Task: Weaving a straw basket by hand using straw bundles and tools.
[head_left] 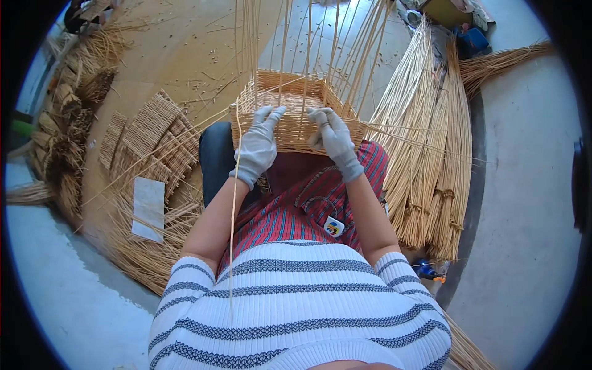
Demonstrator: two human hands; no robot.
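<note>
A pale, half-woven wicker basket [296, 132] rests on my lap, with tall upright stakes [333, 43] rising from it. Both my hands wear white gloves. My left hand [259, 145] is closed on the near wall at the left, its fingertips by the upper edge. A long loose strand [233, 228] hangs beside this hand down over my striped top. My right hand [333, 139] has curled fingers on the near wall, right of centre, around the weave and stakes; exactly which strand it pinches is unclear.
Woven panels [148, 129] and a white sheet [148, 206] lie among loose reeds at left. Stacked reed bundles [68, 142] line the far left. Long pale bundles [419, 172] lie at right, near a blue container [472, 40] at upper right.
</note>
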